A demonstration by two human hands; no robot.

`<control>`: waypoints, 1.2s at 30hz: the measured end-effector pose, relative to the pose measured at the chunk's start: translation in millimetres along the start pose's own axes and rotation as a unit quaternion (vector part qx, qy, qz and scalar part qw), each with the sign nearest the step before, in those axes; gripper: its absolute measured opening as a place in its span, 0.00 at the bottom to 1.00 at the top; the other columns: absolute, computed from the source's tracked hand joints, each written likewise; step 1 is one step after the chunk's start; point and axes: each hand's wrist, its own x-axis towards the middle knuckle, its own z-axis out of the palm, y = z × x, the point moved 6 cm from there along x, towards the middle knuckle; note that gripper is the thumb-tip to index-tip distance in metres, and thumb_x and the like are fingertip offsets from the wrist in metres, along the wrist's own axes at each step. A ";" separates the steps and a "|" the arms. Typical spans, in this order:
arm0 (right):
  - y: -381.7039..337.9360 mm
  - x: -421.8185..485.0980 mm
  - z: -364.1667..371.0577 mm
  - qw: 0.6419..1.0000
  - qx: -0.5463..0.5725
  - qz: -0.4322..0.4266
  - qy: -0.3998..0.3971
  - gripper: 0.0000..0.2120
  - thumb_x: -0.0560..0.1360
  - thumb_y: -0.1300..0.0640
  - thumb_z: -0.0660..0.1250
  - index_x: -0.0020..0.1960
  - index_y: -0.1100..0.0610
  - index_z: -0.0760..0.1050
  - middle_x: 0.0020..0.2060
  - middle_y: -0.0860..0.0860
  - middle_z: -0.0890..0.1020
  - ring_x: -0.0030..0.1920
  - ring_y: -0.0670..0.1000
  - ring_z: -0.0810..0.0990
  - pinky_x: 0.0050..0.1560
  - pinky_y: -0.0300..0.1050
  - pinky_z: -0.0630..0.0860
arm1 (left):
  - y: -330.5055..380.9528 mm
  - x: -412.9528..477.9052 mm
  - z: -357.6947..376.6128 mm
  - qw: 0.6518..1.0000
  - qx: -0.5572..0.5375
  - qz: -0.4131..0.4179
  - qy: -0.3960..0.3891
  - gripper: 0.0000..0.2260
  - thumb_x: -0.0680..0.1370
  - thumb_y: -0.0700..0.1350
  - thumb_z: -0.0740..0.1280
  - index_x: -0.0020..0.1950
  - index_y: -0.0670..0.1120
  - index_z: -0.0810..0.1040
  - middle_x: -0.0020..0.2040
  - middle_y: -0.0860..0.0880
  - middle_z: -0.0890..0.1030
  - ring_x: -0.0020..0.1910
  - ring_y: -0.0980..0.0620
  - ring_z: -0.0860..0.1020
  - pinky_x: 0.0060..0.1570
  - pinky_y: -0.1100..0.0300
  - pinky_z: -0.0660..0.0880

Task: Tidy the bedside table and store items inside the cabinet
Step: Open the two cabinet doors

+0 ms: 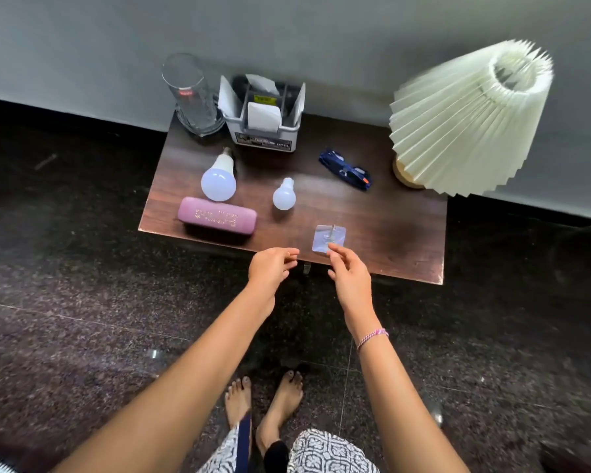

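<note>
Head view, looking down. I take the clear square hook pad (329, 237) as my reference; it lies flat on the dark bedside table (389, 233), close to the near edge.

Right hand (350, 279): just on the near side of the pad, fingers loosely bent and spread, nothing gripped. Its forefinger tip (331, 248) reaches the pad's near edge; I cannot tell whether it touches or hovers above.

Left hand (270, 269): near-left of the pad, over the table's edge, apart from it. Fingers softly curled, thumb close to forefinger, and I see nothing held.

Other things, all from the pad:
- small bulb (284, 196): just beyond and to the left, lying on its side.
- large bulb (219, 180): farther left and beyond, also on its side.
- purple case (217, 218): well to the left, level with the pad.
- blue glasses (347, 170): beyond, slightly right, folded.
- grey organiser box (263, 131): far beyond and left, at the wall.
- tall clear glass (191, 97): left of that box.
- pleated lamp (468, 121): beyond, far right.
</note>
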 end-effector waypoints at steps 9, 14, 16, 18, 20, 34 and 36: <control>75.8 27.4 32.3 0.989 -0.127 0.051 -0.053 0.16 0.79 0.57 0.58 0.67 0.56 0.69 0.63 0.55 0.67 0.53 0.48 0.70 0.56 0.39 0.66 | -54.2 55.2 -29.4 0.975 0.221 -0.013 0.007 0.09 0.74 0.44 0.64 0.46 0.44 0.83 0.57 0.44 0.80 0.60 0.45 0.75 0.63 0.52 0.71; 97.5 44.0 54.1 0.980 -0.104 0.139 -0.102 0.26 0.77 0.55 0.60 0.72 0.61 0.60 0.71 0.56 0.64 0.69 0.56 0.67 0.70 0.51 0.65 | -54.8 81.3 -27.9 0.967 0.253 0.001 -0.024 0.07 0.72 0.47 0.68 0.43 0.43 0.80 0.45 0.41 0.80 0.53 0.44 0.76 0.55 0.51 0.71; 107.0 50.2 58.8 0.977 -0.084 0.163 -0.108 0.27 0.76 0.54 0.61 0.72 0.61 0.60 0.71 0.55 0.66 0.70 0.55 0.66 0.70 0.54 0.66 | -52.7 88.5 -28.0 0.968 0.250 -0.007 -0.030 0.09 0.70 0.48 0.69 0.43 0.42 0.78 0.39 0.45 0.77 0.47 0.47 0.75 0.49 0.54 0.70; 110.4 52.6 61.5 0.971 -0.085 0.190 -0.121 0.24 0.77 0.55 0.60 0.70 0.61 0.63 0.68 0.54 0.69 0.68 0.53 0.68 0.69 0.55 0.67 | -55.0 96.6 -26.8 0.969 0.239 -0.025 -0.055 0.20 0.66 0.50 0.69 0.52 0.39 0.79 0.49 0.44 0.80 0.53 0.48 0.76 0.53 0.53 0.71; 113.6 57.6 64.5 0.968 -0.082 0.198 -0.130 0.10 0.77 0.56 0.60 0.55 0.60 0.70 0.55 0.54 0.75 0.59 0.51 0.74 0.66 0.56 0.70 | -59.7 102.6 -25.7 0.967 0.235 -0.044 -0.083 0.23 0.65 0.50 0.69 0.56 0.41 0.78 0.57 0.45 0.79 0.59 0.49 0.74 0.56 0.52 0.71; 117.7 42.4 56.8 0.965 -0.176 0.093 -0.168 0.10 0.74 0.46 0.65 0.51 0.51 0.76 0.52 0.55 0.79 0.48 0.50 0.78 0.54 0.49 0.75 | -81.9 99.2 -36.5 0.925 0.362 0.022 -0.110 0.11 0.76 0.48 0.62 0.51 0.43 0.78 0.51 0.43 0.80 0.44 0.49 0.78 0.37 0.58 0.68; 132.4 36.4 54.0 0.964 -0.198 0.070 -0.163 0.07 0.70 0.42 0.68 0.43 0.45 0.77 0.53 0.55 0.77 0.51 0.53 0.77 0.58 0.53 0.74 | -90.2 91.8 -45.2 0.919 0.379 0.025 -0.108 0.13 0.76 0.51 0.62 0.48 0.44 0.80 0.47 0.43 0.80 0.42 0.47 0.78 0.38 0.57 0.68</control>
